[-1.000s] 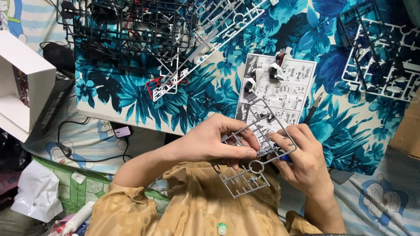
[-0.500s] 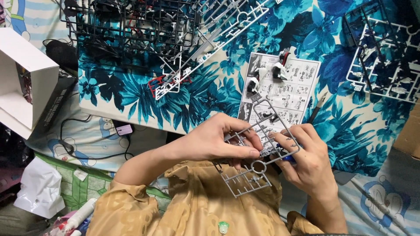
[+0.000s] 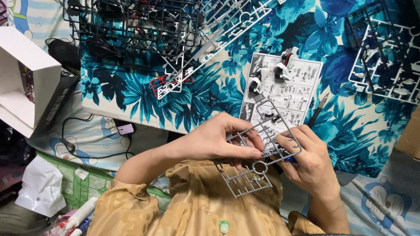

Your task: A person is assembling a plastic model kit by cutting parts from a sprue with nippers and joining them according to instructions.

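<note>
Head view: my left hand (image 3: 214, 142) pinched the grey parts frame (image 3: 262, 148) from its left side, thumb and fingers clamped together on its bars. My right hand (image 3: 308, 161) gripped the frame's right edge, fingers curled shut over it and over something blue (image 3: 289, 159), mostly hidden, couldn't tell what. The frame sat tilted between both hands, above my tan shirt (image 3: 192, 205), near the edge of the blue floral cloth (image 3: 205, 100). Instruction sheet (image 3: 282, 89) lay just beyond the frame, small built parts (image 3: 280, 70) on it. Black frames (image 3: 131, 26) top left, white frames (image 3: 385, 74) top right, white box (image 3: 26, 83) far left.
</note>
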